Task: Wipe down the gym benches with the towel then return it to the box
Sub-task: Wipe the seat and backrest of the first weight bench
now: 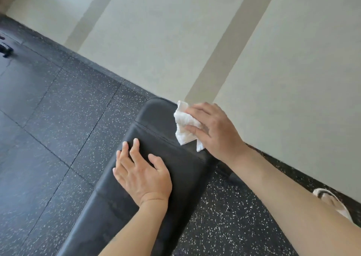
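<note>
Your black padded vinyl gym bench (175, 177) runs from bottom centre toward the wall. Your left hand (143, 175) lies flat on it, fingers spread. Your right hand (214, 130) clutches the crumpled white towel (185, 125) (apparently touching the pad) right of centre.

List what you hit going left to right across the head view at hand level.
Speckled black rubber floor tiles → left hand flat on the black padded bench → crumpled white towel → right hand gripping it → pale wall.
</note>
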Demonstrator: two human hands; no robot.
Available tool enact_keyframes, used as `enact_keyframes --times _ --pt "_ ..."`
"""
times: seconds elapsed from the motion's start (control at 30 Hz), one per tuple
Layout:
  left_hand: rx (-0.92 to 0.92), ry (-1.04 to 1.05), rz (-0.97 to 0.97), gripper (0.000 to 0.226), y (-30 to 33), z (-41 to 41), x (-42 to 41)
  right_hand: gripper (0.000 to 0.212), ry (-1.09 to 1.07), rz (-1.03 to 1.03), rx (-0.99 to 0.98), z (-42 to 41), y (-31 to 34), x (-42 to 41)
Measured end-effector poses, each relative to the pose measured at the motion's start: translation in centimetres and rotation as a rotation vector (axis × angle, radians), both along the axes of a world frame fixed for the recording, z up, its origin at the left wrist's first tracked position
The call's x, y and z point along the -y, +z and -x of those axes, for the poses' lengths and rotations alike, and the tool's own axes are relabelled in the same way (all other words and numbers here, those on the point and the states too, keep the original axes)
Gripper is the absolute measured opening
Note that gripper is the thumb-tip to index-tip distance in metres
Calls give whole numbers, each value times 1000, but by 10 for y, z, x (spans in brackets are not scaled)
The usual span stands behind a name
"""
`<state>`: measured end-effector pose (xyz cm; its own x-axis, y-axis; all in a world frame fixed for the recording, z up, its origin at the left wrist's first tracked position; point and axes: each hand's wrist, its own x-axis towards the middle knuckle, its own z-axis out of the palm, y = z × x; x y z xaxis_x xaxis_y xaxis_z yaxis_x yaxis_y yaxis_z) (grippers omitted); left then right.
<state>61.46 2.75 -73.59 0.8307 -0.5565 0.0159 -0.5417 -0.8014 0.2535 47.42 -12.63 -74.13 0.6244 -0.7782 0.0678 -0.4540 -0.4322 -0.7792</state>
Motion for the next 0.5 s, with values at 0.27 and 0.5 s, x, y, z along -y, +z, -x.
enact_keyframes --times 0.27,0.5 --pt "-15 17 6 56 -6 -1 -5 44 -561 101 79 -2 -16 -118" --pt "-18 16 18 52 -7 -1 -6 44 -737 -120 402 -16 -19 -235"
